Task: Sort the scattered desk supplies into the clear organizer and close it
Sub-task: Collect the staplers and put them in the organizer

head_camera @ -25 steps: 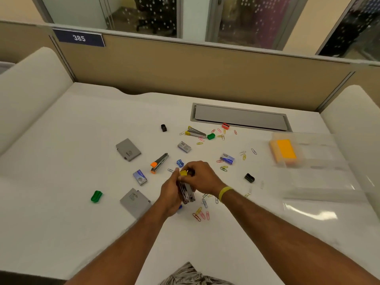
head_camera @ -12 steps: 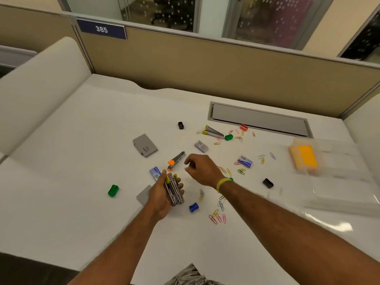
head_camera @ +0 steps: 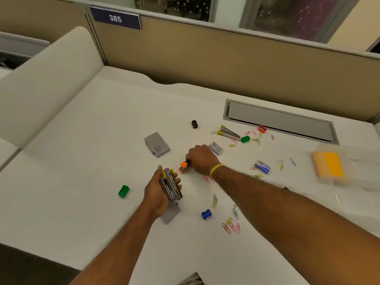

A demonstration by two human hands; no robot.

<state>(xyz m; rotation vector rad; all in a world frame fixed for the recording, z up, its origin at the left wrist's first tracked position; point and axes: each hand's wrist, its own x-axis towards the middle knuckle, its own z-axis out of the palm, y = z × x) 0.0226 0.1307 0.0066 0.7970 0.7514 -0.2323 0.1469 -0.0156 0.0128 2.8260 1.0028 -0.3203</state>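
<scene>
**Hidden or unclear**
- The clear organizer (head_camera: 357,159) sits at 3 o'clock on the desk (head_camera: 82,161). It is smeared by motion blur and cut off by the frame edge, so its walls and lid can't be told apart. Only an orange pad (head_camera: 329,167) inside it reads clearly.
- Your left forearm covers most of the near grey box (head_camera: 171,215). Only one corner shows at 6 o'clock from your left hand.
- Your knuckles hide your right fingertips, so the exact contact points can't be seen.

**Hands**
- Your left hand (head_camera: 158,194) is palm-up. Its fingers and thumb are wrapped around a bundle of metal tools (head_camera: 171,187), whose yellow tips point to 12 o'clock.
- Your right hand (head_camera: 202,159) is knuckles-up with a yellow wristband (head_camera: 216,170). Its fingers curl down over the dark end of the orange stapler (head_camera: 183,166), gripping it on the desk. The orange end sticks out toward 8 o'clock.

**Loose supplies**
- A green sharpener (head_camera: 124,190) lies at 9 o'clock from your left hand.
- A blue sharpener (head_camera: 206,214) lies at 4 o'clock from your left hand.
- A second grey box (head_camera: 157,145) lies at 10 o'clock from your right hand.
- Paper clips (head_camera: 231,225) are scattered at 5 o'clock.

**Since half a second ago**
- Your right hand then hovered loosely beside the stapler. It has now closed on it.
- The left hand's hold on the bundle is unchanged.
</scene>
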